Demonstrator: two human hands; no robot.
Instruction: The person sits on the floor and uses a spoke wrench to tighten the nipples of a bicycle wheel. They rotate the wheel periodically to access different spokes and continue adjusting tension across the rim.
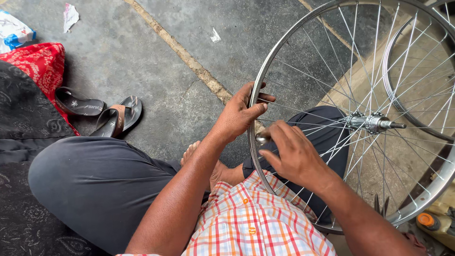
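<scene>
A silver bicycle wheel rim (279,47) with thin spokes and a metal hub (372,123) stands upright across my lap. My left hand (239,114) grips the rim's near left edge, thumb over the rim. My right hand (294,154) sits inside the rim among the spokes, fingers closed on a small metal tool (262,138) pressed against the rim just below my left hand. Most of the tool is hidden by my fingers.
A second wheel (417,61) lies behind the first at the right. Two dark sandals (102,111) lie on the concrete floor to the left, next to red cloth (40,64). An orange-capped yellow container (433,223) sits at the lower right.
</scene>
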